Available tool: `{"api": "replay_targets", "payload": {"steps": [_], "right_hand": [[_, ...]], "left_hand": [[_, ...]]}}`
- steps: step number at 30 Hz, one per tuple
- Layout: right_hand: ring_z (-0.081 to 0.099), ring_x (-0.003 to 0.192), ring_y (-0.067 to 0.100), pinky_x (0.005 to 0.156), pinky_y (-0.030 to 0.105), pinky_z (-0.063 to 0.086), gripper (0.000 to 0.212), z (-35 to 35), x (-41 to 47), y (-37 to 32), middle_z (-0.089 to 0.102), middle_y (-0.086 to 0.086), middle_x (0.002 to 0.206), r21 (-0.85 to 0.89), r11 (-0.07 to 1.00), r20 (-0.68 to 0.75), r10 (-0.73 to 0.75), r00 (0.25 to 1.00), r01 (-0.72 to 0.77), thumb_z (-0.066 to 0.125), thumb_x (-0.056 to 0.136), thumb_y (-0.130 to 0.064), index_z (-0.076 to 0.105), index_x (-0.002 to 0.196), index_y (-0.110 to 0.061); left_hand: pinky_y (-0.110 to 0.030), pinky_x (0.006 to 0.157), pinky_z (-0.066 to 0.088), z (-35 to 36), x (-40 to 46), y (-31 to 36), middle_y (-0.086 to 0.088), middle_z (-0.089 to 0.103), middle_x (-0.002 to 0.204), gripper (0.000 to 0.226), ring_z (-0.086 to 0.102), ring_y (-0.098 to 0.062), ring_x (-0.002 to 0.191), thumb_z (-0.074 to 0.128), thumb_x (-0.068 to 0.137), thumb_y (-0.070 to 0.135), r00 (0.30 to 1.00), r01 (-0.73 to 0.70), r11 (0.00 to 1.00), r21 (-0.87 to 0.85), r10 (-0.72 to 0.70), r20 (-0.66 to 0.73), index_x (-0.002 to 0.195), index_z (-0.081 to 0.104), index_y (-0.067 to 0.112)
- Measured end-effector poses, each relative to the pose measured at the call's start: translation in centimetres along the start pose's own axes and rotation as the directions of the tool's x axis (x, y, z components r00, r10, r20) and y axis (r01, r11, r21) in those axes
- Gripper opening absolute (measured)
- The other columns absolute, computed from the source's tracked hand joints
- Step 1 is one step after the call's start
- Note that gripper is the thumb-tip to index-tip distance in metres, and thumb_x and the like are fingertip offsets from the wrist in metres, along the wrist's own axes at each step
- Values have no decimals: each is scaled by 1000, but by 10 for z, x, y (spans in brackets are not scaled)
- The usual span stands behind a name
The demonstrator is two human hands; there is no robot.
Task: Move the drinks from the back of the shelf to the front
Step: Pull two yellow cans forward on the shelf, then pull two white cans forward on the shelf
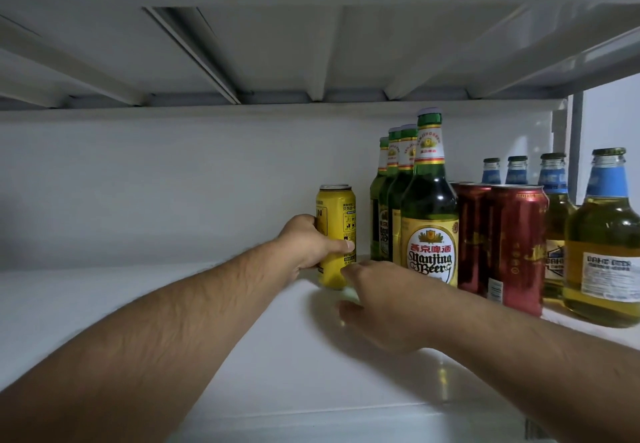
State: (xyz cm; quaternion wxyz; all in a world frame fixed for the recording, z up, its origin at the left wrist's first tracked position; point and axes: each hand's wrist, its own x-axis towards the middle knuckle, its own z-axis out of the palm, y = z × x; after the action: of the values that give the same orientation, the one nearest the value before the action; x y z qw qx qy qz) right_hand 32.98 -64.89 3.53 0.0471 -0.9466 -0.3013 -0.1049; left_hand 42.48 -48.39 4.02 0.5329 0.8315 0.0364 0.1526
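Observation:
A yellow can point(337, 221) stands upright deep on the white shelf point(173, 321), with what looks like a second yellow can close behind it. My left hand point(308, 245) grips the can from the left, thumb across its front. My right hand point(377, 307) hovers just right of the can's base, fingers spread and holding nothing. To the right stand a row of green Yanjing beer bottles point(429, 221), red cans point(516, 245) and clear blue-labelled bottles point(604, 245).
The shelf board above point(277, 44) hangs low over the bottle tops. A white back wall point(156, 183) closes the shelf behind the drinks. The shelf's front edge point(346, 418) runs below my forearms.

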Motion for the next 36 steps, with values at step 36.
{"api": "replay_targets", "payload": {"steps": [36], "right_hand": [[47,131,30,104,42,42,68,24,75,-327,49,7,147,121,923,-24,-364,931,364,36,98,-61,40,145,-13]], "left_hand": [[-33,123,32,-352,-258,-110,7,29,171,83,36,-17,153,59,94,60,923,327,656,680,-68,-378,164,27,30]]}}
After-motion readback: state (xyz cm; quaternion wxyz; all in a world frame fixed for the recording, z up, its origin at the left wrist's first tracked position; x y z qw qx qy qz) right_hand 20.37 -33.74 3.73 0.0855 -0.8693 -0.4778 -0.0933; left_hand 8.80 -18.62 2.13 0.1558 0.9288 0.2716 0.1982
